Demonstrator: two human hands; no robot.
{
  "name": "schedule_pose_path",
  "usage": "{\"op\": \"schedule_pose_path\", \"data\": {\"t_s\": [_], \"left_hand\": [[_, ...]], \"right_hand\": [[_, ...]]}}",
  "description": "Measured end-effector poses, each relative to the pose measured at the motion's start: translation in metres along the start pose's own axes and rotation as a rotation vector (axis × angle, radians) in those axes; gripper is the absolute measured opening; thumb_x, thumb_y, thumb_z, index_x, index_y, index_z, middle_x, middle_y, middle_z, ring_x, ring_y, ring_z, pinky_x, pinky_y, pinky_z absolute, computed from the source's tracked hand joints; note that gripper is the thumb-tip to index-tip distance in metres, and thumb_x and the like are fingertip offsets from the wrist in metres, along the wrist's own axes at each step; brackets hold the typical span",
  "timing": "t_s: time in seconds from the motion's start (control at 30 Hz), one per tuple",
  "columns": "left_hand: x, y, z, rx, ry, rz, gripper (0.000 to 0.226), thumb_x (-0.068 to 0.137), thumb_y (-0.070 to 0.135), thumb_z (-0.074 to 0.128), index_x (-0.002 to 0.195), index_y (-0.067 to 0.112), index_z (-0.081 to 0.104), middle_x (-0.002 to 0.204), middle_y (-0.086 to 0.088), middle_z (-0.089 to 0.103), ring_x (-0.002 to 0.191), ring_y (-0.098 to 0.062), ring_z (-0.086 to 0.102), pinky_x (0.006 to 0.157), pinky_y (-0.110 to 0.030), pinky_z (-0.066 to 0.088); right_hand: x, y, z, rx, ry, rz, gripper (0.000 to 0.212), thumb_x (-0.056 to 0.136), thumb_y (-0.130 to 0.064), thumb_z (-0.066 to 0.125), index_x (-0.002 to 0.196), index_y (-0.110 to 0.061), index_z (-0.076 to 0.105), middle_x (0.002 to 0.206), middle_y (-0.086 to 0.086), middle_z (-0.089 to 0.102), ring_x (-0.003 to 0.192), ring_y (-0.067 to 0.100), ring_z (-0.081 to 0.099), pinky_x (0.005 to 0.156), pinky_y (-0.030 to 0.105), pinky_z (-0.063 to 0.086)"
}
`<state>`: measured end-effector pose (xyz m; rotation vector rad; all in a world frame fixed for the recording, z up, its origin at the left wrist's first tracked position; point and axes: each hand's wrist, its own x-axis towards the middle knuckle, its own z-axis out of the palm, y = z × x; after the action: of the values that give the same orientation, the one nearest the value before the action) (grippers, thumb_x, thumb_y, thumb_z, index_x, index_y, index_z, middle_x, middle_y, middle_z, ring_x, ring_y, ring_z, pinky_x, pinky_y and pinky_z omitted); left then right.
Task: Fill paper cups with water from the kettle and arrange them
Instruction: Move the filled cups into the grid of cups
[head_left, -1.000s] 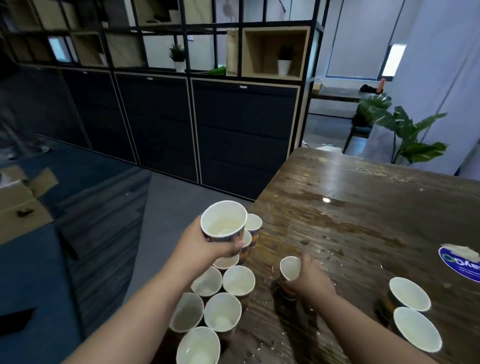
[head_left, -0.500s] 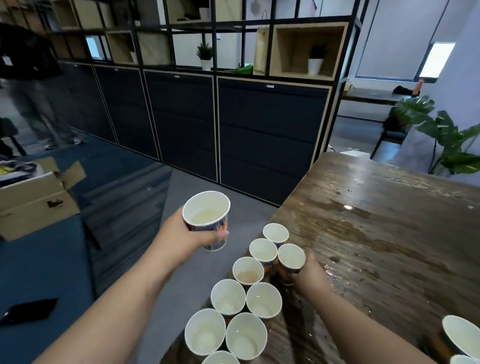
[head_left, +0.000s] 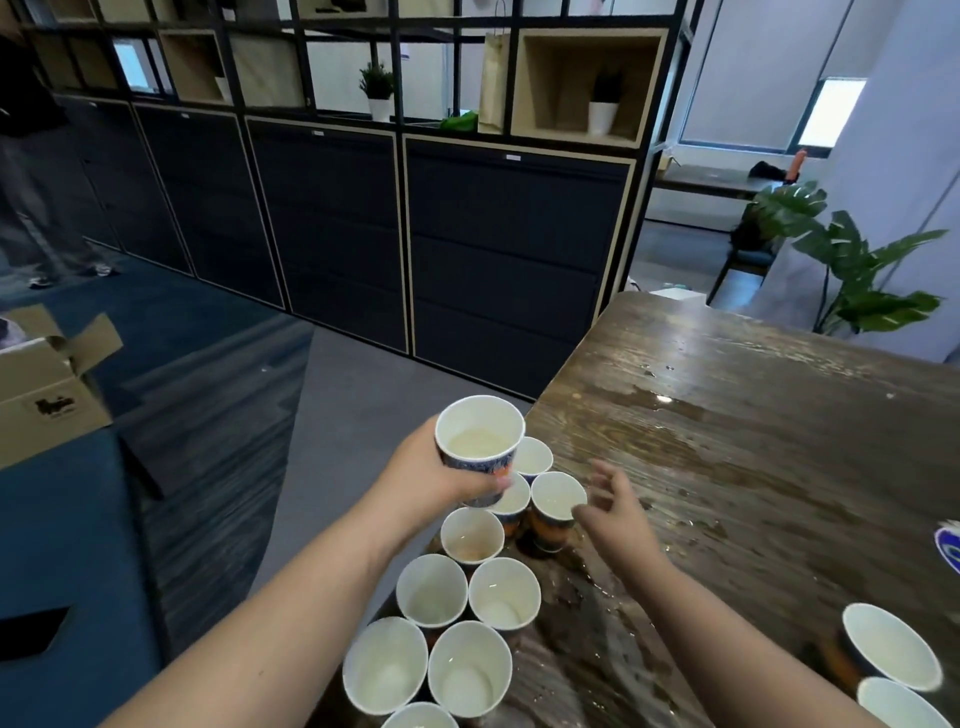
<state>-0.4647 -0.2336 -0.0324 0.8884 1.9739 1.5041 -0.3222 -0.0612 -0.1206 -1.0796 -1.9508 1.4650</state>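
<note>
Arranging step: a filled cup is held over the cluster at the bench edge, ready to be set down.

Nearest, below both wrists, paper cups stand in touching pairs (head_left: 441, 592) along the bench (head_left: 727, 467) edge. Just under the left hand's (head_left: 436, 473) fingers, three more cups crowd together. Those fingers curl round the held cup (head_left: 479, 441), upright, pale liquid inside, raised above the row's far end. The right hand (head_left: 613, 512) is blurred, fingers spread and holding nothing, just beside the placed cup (head_left: 557, 506). Beyond the fingers, spilled water wets the wood. No kettle is in view. Judging by this, the next move calls for lowering the cup level into a free spot without nudging neighbours.
</note>
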Motion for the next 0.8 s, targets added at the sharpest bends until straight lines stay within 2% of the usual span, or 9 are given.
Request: {"op": "schedule_pose_path", "data": {"t_s": [0.1, 0.2, 0.27, 0.33, 0.43, 0.53, 0.6, 0.7, 0.8], "left_hand": [[0.005, 0.0, 0.024, 0.034, -0.054, 0.008, 0.065, 0.057, 0.015, 0.091, 0.112, 0.026, 0.06, 0.106, 0.012, 0.068, 0.102, -0.007, 0.063, 0.08, -0.019, 0.049], [0.008, 0.001, 0.047, 0.07, -0.108, 0.013, 0.062, 0.059, 0.01, 0.089, 0.109, 0.029, 0.057, 0.099, 0.017, 0.065, 0.095, -0.002, 0.062, 0.07, -0.01, 0.047], [0.011, -0.001, 0.062, 0.087, -0.148, 0.007, 0.062, 0.059, 0.008, 0.088, 0.109, 0.029, 0.057, 0.098, 0.017, 0.066, 0.094, -0.002, 0.062, 0.076, -0.016, 0.052], [0.012, -0.004, 0.075, 0.105, -0.166, -0.006, 0.061, 0.062, 0.012, 0.085, 0.112, 0.032, 0.056, 0.102, 0.016, 0.066, 0.098, -0.006, 0.063, 0.08, -0.026, 0.056], [0.01, -0.004, 0.091, 0.193, -0.212, 0.051, 0.057, 0.07, 0.015, 0.077, 0.117, 0.035, 0.052, 0.101, 0.021, 0.061, 0.096, -0.002, 0.058, 0.073, -0.015, 0.048], [0.005, -0.005, 0.103, 0.19, -0.264, 0.1, 0.055, 0.07, 0.008, 0.073, 0.11, 0.039, 0.052, 0.097, 0.021, 0.062, 0.093, 0.002, 0.059, 0.075, -0.013, 0.048], [0.003, -0.009, 0.11, 0.186, -0.308, 0.136, 0.056, 0.069, 0.01, 0.076, 0.109, 0.04, 0.051, 0.101, 0.022, 0.062, 0.095, 0.003, 0.06, 0.081, -0.01, 0.047], [0.005, -0.016, 0.112, 0.191, -0.437, 0.143, 0.071, 0.065, 0.018, 0.081, 0.125, 0.035, 0.048, 0.113, 0.021, 0.06, 0.106, 0.003, 0.059, 0.095, -0.023, 0.049], [0.012, -0.024, 0.098, 0.259, -0.573, 0.132, 0.091, 0.071, 0.018, 0.08, 0.145, 0.034, 0.03, 0.132, 0.021, 0.049, 0.12, 0.004, 0.049, 0.102, -0.019, 0.042]], "right_hand": [[-0.03, -0.035, -0.016, 0.112, -0.083, -0.17, 0.058, 0.085, 0.001, 0.061, 0.132, -0.027, 0.043, 0.132, -0.007, 0.048, 0.117, 0.005, 0.049, 0.088, 0.017, 0.043], [-0.053, -0.054, -0.028, 0.19, -0.253, -0.232, 0.075, 0.069, -0.022, 0.072, 0.135, -0.032, 0.039, 0.132, -0.018, 0.05, 0.12, -0.005, 0.049, 0.092, 0.019, 0.047], [-0.06, -0.055, -0.031, 0.161, -0.307, -0.204, 0.085, 0.065, -0.027, 0.081, 0.137, -0.033, 0.036, 0.132, -0.014, 0.054, 0.119, -0.003, 0.052, 0.087, 0.018, 0.05], [-0.064, -0.055, -0.029, 0.17, -0.245, -0.162, 0.084, 0.071, -0.015, 0.084, 0.137, -0.032, 0.034, 0.127, -0.01, 0.057, 0.107, -0.008, 0.059, 0.076, 0.012, 0.05], [-0.066, -0.047, -0.031, 0.258, -0.134, -0.083, 0.073, 0.073, 0.0, 0.078, 0.131, -0.024, 0.041, 0.111, -0.008, 0.064, 0.085, -0.011, 0.064, 0.063, 0.011, 0.05], [-0.067, -0.039, -0.034, 0.261, -0.049, -0.053, 0.061, 0.073, -0.001, 0.079, 0.122, -0.021, 0.049, 0.103, -0.005, 0.066, 0.075, -0.007, 0.064, 0.056, 0.012, 0.047], [-0.069, -0.034, -0.037, 0.26, 0.0, -0.04, 0.062, 0.07, -0.003, 0.082, 0.119, -0.021, 0.05, 0.103, -0.003, 0.066, 0.075, -0.001, 0.063, 0.054, 0.013, 0.046], [-0.072, -0.025, -0.041, 0.261, 0.03, -0.024, 0.064, 0.063, -0.007, 0.085, 0.115, -0.023, 0.051, 0.103, -0.003, 0.067, 0.079, 0.001, 0.066, 0.058, 0.018, 0.05], [-0.072, -0.008, -0.044, 0.301, 0.049, 0.034, 0.057, 0.066, -0.008, 0.083, 0.111, -0.024, 0.052, 0.104, 0.002, 0.068, 0.086, 0.012, 0.067, 0.06, 0.027, 0.051]]}}
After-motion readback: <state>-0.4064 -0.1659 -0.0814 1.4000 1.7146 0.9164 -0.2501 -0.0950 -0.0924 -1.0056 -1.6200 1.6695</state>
